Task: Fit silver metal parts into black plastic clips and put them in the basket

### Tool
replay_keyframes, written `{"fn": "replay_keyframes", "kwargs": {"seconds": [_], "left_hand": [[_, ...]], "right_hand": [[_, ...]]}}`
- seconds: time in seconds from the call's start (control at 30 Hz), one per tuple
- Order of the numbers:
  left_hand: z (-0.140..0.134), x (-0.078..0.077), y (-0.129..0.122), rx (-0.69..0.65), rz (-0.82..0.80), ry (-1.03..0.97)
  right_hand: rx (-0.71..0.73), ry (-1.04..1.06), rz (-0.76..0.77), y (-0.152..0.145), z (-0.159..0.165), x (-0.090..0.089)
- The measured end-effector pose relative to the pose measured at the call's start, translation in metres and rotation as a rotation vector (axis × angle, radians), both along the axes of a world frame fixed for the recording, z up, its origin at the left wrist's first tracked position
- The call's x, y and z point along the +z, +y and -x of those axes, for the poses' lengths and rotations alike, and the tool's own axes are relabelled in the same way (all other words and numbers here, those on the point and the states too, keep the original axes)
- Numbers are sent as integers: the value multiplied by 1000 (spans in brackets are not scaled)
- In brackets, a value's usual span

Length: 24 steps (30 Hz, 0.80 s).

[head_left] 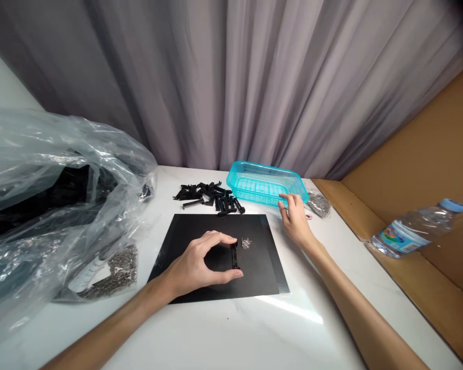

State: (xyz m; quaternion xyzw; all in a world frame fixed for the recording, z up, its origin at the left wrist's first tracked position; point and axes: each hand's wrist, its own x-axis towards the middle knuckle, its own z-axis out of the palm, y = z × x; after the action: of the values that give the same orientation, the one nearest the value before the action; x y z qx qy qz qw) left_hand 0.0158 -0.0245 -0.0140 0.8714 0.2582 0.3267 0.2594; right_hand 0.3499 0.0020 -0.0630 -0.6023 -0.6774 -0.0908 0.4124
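My left hand point(201, 259) pinches a narrow black plastic part point(234, 256) endwise between thumb and fingertip, holding it upright over a black mat point(216, 226). Just right of that part, a small pile of tiny shiny metal pieces point(246, 243) lies on the mat. My right hand point(294, 218) is at the front right of a turquoise plastic basket point(250, 198). Its fingers are partly bent and apart, and I see nothing held in them. Whether the fingertips touch the basket is unclear. Behind the mat lies a heap of similar black plastic parts point(226, 200).
A large clear plastic bag point(131, 154) with black contents fills the left side. Near it lies a bag of small metal pieces point(118, 270); another such bag point(319, 204) sits right of the basket. A plastic bottle point(416, 228) lies on cardboard point(420, 154) at right.
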Motion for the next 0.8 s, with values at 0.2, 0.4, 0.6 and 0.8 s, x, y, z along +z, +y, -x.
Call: {"fn": "replay_keyframes", "kwargs": {"seconds": [0.2, 0.4, 0.6, 0.8], "left_hand": [[0, 15, 14, 202, -62, 21], [-37, 45, 68, 332, -113, 10], [-93, 46, 139, 295, -177, 75], [-86, 32, 126, 294, -274, 89]], "right_hand": [[21, 48, -35, 1, 9, 3], [48, 71, -59, 3, 17, 6], [62, 78, -57, 1, 21, 8], [57, 74, -34, 2, 18, 8]]}}
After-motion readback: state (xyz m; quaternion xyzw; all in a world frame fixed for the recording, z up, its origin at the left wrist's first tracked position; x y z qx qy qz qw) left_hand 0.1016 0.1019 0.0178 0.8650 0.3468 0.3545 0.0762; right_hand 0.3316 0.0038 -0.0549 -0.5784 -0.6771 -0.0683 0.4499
